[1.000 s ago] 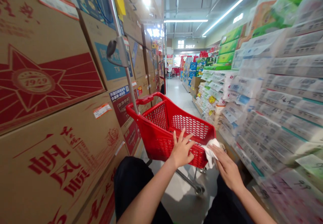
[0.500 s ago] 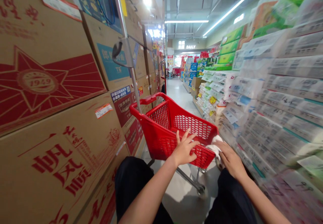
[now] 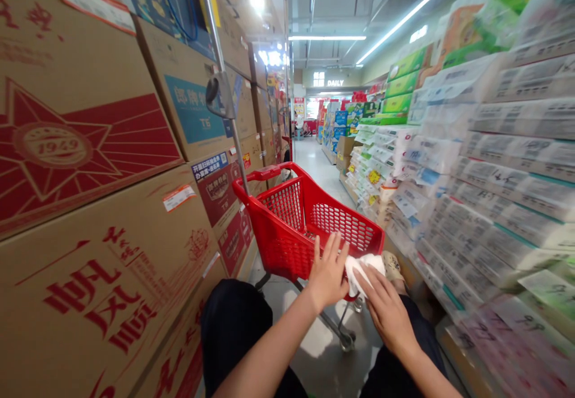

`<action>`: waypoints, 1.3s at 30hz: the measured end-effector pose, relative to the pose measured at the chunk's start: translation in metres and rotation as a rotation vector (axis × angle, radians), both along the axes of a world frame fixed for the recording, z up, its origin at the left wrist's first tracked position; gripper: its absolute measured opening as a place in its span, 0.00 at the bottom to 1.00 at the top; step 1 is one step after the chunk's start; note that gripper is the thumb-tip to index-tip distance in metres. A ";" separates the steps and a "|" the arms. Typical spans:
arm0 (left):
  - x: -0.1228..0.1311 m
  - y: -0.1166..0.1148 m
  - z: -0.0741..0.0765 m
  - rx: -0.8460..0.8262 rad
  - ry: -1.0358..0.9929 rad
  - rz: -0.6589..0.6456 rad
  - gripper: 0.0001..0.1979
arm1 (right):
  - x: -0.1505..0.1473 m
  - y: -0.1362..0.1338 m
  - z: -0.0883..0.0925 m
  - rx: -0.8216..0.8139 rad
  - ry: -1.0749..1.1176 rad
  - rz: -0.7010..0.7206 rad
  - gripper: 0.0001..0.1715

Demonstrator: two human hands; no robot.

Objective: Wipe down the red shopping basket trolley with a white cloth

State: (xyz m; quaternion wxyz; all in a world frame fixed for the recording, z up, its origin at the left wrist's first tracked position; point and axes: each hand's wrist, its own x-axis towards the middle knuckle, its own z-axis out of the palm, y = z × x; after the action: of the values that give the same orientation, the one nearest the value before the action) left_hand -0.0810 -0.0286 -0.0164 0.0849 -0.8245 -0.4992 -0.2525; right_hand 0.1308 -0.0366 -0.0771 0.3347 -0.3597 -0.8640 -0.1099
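Note:
A red plastic shopping cart [image 3: 281, 254] with latticed walls stands before my knees, its handle toward the far left. My left hand [image 3: 327, 275] rests on the near side of its basket, fingers stretched and apart. Under the fingers of my right hand [image 3: 384, 302] is a bunched white cloth [image 3: 366, 266], pressed against the basket's near right corner. The cloth covers that part of the rim. Only a narrow gap separates the two hands.
Stacked cardboard boxes [image 3: 103, 266] wall the left side, with a metal pole [image 3: 223, 81] in front of them. Piled packs of tissue paper [image 3: 507, 176] line the right. Beyond the cart an aisle floor [image 3: 309, 161] runs back past more stacked goods.
My right hand and the cloth have moved left along the cart's end, closer to my left hand. My left hand stays on the basket side, its fingers a little closer together.

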 end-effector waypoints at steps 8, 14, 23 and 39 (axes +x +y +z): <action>0.008 -0.013 -0.011 -0.044 -0.019 0.003 0.28 | 0.030 0.053 0.009 -0.083 0.012 0.097 0.34; -0.001 -0.012 -0.006 -0.039 -0.009 -0.007 0.24 | 0.044 0.106 0.008 -0.188 0.104 -0.006 0.31; -0.002 -0.007 -0.006 -0.029 -0.008 -0.043 0.27 | 0.002 0.043 0.001 -0.146 0.175 -0.007 0.26; 0.003 -0.005 -0.007 -0.019 -0.057 -0.038 0.19 | 0.049 0.119 0.019 -0.117 0.015 -0.087 0.26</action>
State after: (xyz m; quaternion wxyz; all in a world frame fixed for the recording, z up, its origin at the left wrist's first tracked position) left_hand -0.0781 -0.0336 -0.0238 0.0580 -0.8271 -0.4881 -0.2726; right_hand 0.1794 0.0827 -0.0581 0.3145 -0.4166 -0.8500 -0.0708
